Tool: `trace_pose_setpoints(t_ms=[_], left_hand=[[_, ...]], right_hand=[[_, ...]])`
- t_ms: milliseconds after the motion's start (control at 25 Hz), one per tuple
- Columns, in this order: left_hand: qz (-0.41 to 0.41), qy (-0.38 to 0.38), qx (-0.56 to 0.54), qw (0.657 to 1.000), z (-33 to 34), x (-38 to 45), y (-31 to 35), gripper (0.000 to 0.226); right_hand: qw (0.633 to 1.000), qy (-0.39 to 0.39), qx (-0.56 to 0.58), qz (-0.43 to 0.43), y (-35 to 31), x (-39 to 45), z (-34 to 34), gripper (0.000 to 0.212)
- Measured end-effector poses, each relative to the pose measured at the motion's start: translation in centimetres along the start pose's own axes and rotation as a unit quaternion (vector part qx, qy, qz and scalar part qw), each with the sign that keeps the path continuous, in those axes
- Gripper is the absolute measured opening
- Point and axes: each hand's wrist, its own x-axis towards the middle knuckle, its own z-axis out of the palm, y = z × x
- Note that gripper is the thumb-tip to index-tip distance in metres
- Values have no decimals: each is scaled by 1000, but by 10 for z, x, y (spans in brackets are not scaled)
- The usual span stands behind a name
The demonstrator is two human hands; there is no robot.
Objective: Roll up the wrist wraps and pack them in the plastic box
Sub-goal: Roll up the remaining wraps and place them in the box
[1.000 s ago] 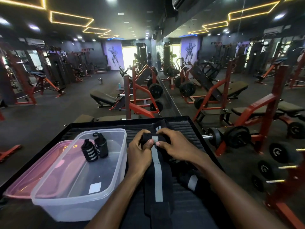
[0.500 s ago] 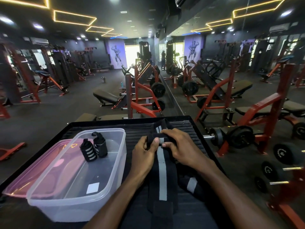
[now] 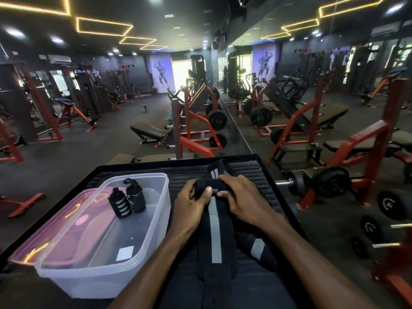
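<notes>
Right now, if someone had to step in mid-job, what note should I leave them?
Left hand and right hand: both grip the started roll at the far end of the striped wrist wrap; the rest lies flat on the black tray.
Done: two rolled wraps stand in the clear plastic box.
Left: finish this roll, box it, then roll the loose wrap under the right forearm. The pink lid sits beside the box.

My gym is dim, lit by ceiling strips (image 3: 104, 26) and a blown-out doorway (image 3: 185, 74). Edges bend; the lid (image 3: 55, 230) catches glare.
</notes>
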Motion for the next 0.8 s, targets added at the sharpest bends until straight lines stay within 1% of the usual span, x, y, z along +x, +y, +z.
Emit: trace_pose_setpoints(t_ms=[80, 120, 160, 240, 280, 320, 400, 480, 560, 680, 760, 800], left_hand=[[7, 2, 29, 1000, 0, 0, 0, 49], [10, 3, 52, 999, 0, 0, -2, 56], [10, 5, 66, 998, 0, 1, -3, 50], [-9, 23, 54, 998, -1, 0, -1, 12], [-15, 28, 53, 998, -2, 0, 2, 10], [-13, 29, 57, 998, -2, 0, 3, 17], [3, 31, 60, 998, -2, 2, -1, 22], [8, 32, 47, 998, 0, 0, 0, 24], [7, 25, 17, 1000, 1, 2, 0, 24], [-11, 8, -16, 1000, 1, 4, 0, 16], [-37, 11, 2, 999, -1, 6, -2, 24], [-41, 14, 17, 999, -1, 7, -3, 23]], right_hand=[[1000, 8, 7, -5, 2, 0, 1, 28], [1000, 7, 13, -8, 3, -1, 2, 28], [1000, 6, 28, -10, 3, -1, 3, 27], [994, -9, 104, 17, 2, -1, 2, 23], [987, -21, 152, 47, 1, 0, 0, 22], [978, -29, 191, 76, 1, 0, -1, 20], [970, -26, 219, 103, 5, 1, 0, 21], [970, -24, 218, 106, 9, 3, 2, 22], [965, -12, 239, 110, 10, 4, 2, 20], [954, 14, 278, 114, 11, 5, 3, 22], [953, 14, 281, 111, 9, 5, 6, 26], [952, 15, 284, 110, 8, 5, 7, 27]])
